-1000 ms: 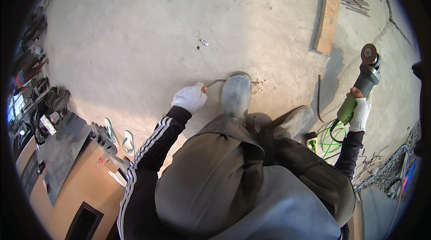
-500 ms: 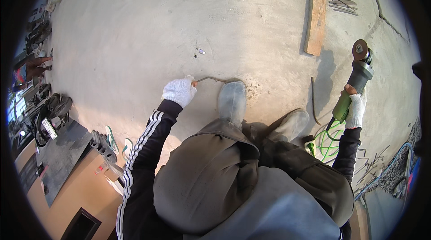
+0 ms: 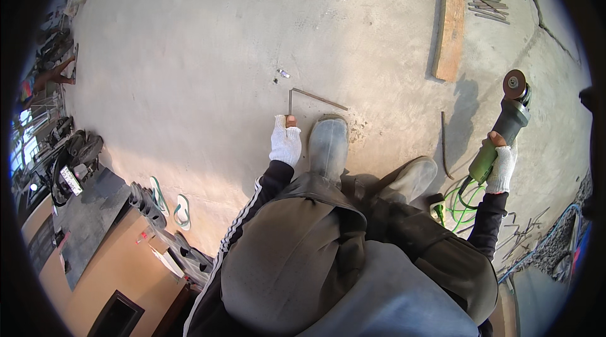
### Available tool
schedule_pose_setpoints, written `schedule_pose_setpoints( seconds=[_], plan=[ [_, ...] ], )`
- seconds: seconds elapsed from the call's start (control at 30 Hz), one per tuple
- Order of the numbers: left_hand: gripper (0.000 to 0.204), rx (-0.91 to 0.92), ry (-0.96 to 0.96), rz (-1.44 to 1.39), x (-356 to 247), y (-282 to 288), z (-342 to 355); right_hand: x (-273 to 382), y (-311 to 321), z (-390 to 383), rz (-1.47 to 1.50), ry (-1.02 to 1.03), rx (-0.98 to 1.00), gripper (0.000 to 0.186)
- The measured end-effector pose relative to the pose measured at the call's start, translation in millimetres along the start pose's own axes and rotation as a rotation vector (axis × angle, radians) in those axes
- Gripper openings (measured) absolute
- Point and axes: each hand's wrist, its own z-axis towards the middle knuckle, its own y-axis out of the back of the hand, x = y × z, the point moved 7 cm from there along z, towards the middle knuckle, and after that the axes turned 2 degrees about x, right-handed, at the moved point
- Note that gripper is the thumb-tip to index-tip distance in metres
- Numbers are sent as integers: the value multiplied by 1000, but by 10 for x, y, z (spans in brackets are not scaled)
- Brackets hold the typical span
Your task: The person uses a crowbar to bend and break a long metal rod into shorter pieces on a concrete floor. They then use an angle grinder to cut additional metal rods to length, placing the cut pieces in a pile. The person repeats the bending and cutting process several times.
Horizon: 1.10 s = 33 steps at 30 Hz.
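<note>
One rod has turned in the left hand.

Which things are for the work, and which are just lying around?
Part of the work:
- bent rod, in the left hand
- angle grinder, in the right hand

Probably just lying about:
- flip-flops
- wooden plank
- small scrap

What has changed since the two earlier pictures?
The left hand has moved right, closer to the left grey boot. The thin bent grey metal rod it holds, earlier reaching the boot's toe, now juts forward, then angles right ahead of it. Neither hand let go. The right hand still grips the green-and-grey angle grinder; the brown wooden plank stayed.
</note>
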Motion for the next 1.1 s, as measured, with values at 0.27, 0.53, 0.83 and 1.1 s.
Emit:
schedule_pose_setpoints(
  seconds=[0.27, 0.53, 0.83, 1.1],
  plan=[
    [84, 115, -26, 600, -1615, -731, 1344, -111, 11, 35, 8, -16, -31, 38],
    [110, 140, -71, 933, -2679, -1558, 1939, -224, 181, -34, 62, -70, -122, 53],
    [98, 97, -176, 1134, -2826, -2199, 1989, -427, 346, 3, 51, -146, -181, 52],
    [96, 84, -215, 945, -2798, -2142, 2020, -474, 403, 80, 53, -88, -182, 50]
  ],
)
